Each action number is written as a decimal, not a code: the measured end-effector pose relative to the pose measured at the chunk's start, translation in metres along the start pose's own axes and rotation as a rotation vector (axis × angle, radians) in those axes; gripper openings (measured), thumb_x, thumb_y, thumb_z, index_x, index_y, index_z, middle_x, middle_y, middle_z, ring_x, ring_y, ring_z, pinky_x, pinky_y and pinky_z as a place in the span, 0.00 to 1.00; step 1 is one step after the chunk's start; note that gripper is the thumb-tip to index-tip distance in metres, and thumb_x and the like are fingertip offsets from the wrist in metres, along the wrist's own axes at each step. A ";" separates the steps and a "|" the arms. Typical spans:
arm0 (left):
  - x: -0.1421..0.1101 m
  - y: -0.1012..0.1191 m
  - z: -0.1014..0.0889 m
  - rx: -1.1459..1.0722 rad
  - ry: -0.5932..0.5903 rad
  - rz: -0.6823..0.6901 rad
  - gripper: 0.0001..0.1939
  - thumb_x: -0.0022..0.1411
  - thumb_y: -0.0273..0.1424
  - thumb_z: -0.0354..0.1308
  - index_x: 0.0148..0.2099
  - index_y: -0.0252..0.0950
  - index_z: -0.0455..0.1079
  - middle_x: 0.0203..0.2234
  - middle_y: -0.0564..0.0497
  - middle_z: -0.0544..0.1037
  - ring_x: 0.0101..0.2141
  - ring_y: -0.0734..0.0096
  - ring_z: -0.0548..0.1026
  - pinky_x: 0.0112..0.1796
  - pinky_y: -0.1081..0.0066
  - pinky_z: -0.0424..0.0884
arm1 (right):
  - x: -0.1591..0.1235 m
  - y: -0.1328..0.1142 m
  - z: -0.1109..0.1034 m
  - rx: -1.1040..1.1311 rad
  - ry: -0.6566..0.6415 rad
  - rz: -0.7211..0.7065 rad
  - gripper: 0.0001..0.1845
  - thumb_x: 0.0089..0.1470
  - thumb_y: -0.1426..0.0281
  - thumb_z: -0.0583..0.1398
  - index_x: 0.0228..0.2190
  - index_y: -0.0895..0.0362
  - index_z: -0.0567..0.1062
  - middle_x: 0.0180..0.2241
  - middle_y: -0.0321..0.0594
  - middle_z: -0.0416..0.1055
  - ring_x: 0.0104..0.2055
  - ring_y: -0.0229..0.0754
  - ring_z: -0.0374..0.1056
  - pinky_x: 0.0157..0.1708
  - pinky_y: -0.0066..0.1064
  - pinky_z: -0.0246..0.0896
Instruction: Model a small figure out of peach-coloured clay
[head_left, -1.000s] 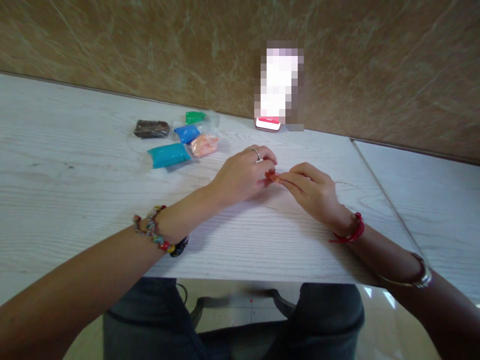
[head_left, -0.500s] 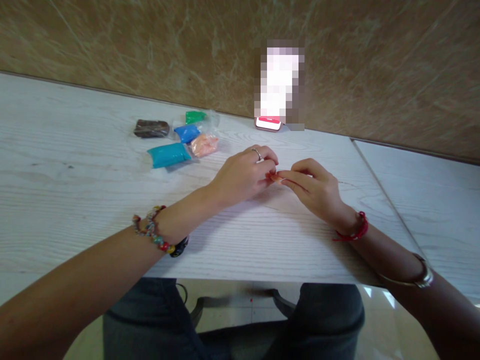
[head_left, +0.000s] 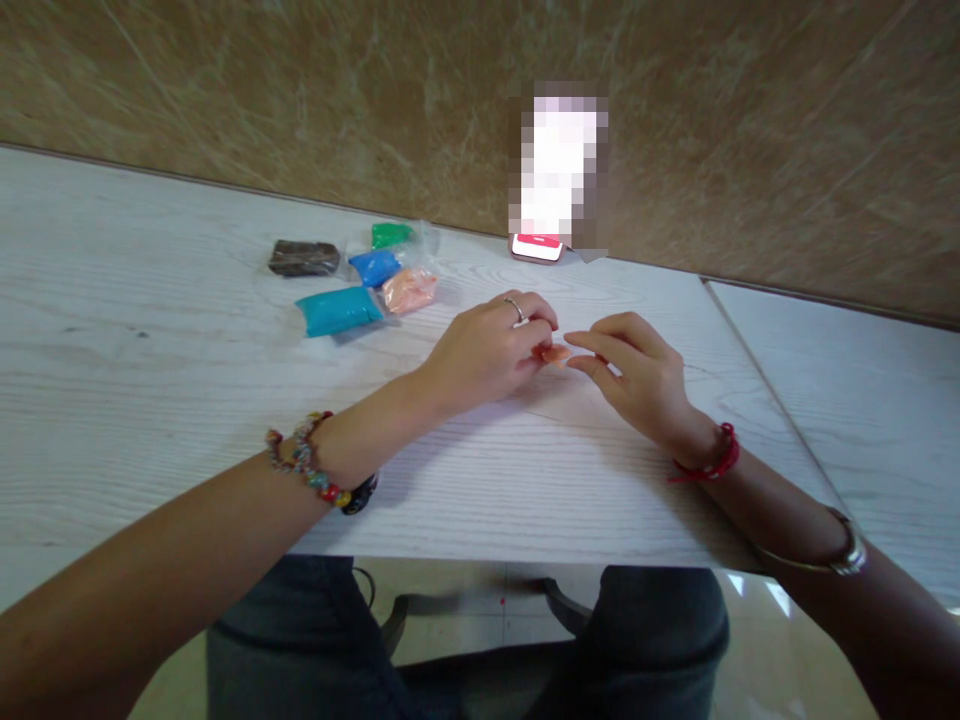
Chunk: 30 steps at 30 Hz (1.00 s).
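Observation:
A small orange lump of what looks like modelling clay (head_left: 556,354) pokes out from the fingertips of my left hand (head_left: 491,345), which is closed on it. Part of the lump is hidden by those fingers. Just to its right, my right hand (head_left: 634,375) has thumb and forefinger apart, with the lump's tip near the gap and nothing gripped. Both hands are low over the white wood-grain table (head_left: 480,480).
Clear packets of clay lie at the back left: brown (head_left: 304,258), green (head_left: 391,235), blue (head_left: 375,266), peach (head_left: 410,290) and teal (head_left: 339,311). A phone (head_left: 537,247) with a blurred screen leans against the marbled wall (head_left: 300,100). A seam (head_left: 780,390) crosses the table at right.
My right thumb and forefinger have parted and let go of the orange lump, drawing slightly right. My left hand still holds it in about the same place.

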<state>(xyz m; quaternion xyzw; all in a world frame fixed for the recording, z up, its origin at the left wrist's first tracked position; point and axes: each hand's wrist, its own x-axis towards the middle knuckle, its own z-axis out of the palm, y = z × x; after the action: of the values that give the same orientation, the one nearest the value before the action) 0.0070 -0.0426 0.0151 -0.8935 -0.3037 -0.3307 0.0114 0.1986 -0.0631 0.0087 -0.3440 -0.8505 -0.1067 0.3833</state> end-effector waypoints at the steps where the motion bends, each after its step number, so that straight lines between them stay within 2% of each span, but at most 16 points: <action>1: 0.000 0.000 0.000 0.005 0.004 0.006 0.10 0.60 0.33 0.50 0.31 0.34 0.68 0.36 0.49 0.73 0.38 0.71 0.70 0.37 0.71 0.67 | 0.000 0.000 0.000 -0.024 0.004 0.003 0.08 0.54 0.68 0.57 0.34 0.52 0.75 0.29 0.38 0.68 0.29 0.36 0.64 0.27 0.29 0.63; 5: -0.001 0.001 0.000 0.026 0.017 0.036 0.09 0.60 0.32 0.50 0.32 0.34 0.68 0.36 0.48 0.73 0.38 0.71 0.70 0.37 0.71 0.67 | -0.002 0.000 -0.001 -0.098 0.022 -0.039 0.07 0.54 0.70 0.57 0.28 0.53 0.76 0.26 0.36 0.68 0.27 0.34 0.63 0.25 0.26 0.61; 10: 0.000 0.001 0.000 0.034 0.032 0.033 0.10 0.61 0.33 0.49 0.33 0.35 0.68 0.35 0.49 0.74 0.39 0.71 0.70 0.37 0.71 0.67 | -0.004 0.002 -0.003 -0.128 0.040 -0.114 0.06 0.53 0.71 0.57 0.31 0.53 0.75 0.29 0.37 0.69 0.29 0.35 0.64 0.28 0.28 0.62; 13: 0.000 0.002 -0.002 0.029 0.051 0.033 0.12 0.62 0.35 0.48 0.32 0.35 0.68 0.35 0.49 0.74 0.39 0.71 0.70 0.38 0.70 0.66 | -0.001 0.001 -0.005 -0.030 0.057 -0.077 0.07 0.52 0.71 0.59 0.34 0.54 0.75 0.29 0.38 0.69 0.28 0.35 0.64 0.27 0.28 0.62; 15: 0.001 0.002 -0.004 0.048 0.064 0.042 0.12 0.62 0.36 0.48 0.32 0.35 0.68 0.35 0.49 0.74 0.39 0.71 0.70 0.38 0.70 0.66 | 0.001 0.001 -0.006 0.062 0.032 0.001 0.07 0.52 0.70 0.59 0.35 0.54 0.76 0.28 0.38 0.69 0.28 0.35 0.64 0.27 0.29 0.61; 20: 0.001 0.002 -0.006 0.163 0.094 0.135 0.11 0.62 0.33 0.48 0.31 0.34 0.68 0.34 0.49 0.75 0.36 0.73 0.71 0.35 0.72 0.66 | 0.004 0.002 -0.005 0.201 -0.006 0.181 0.07 0.51 0.66 0.59 0.31 0.53 0.77 0.26 0.36 0.69 0.27 0.35 0.64 0.27 0.29 0.60; 25: 0.000 -0.001 -0.002 0.211 0.195 0.248 0.09 0.61 0.31 0.50 0.31 0.34 0.68 0.33 0.51 0.75 0.34 0.75 0.71 0.33 0.74 0.67 | 0.003 0.000 -0.002 0.213 0.040 0.186 0.05 0.49 0.66 0.61 0.28 0.52 0.78 0.24 0.35 0.69 0.26 0.34 0.63 0.26 0.29 0.59; 30: 0.000 -0.001 0.000 0.213 0.239 0.290 0.07 0.60 0.29 0.52 0.32 0.32 0.68 0.33 0.50 0.75 0.33 0.75 0.71 0.32 0.74 0.68 | 0.003 -0.002 -0.002 0.205 0.047 0.148 0.04 0.49 0.69 0.61 0.28 0.52 0.77 0.25 0.34 0.69 0.26 0.33 0.63 0.26 0.28 0.60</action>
<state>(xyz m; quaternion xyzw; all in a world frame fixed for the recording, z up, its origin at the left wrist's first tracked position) 0.0061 -0.0424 0.0150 -0.8760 -0.2016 -0.3952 0.1891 0.1975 -0.0638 0.0126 -0.3622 -0.8199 0.0015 0.4433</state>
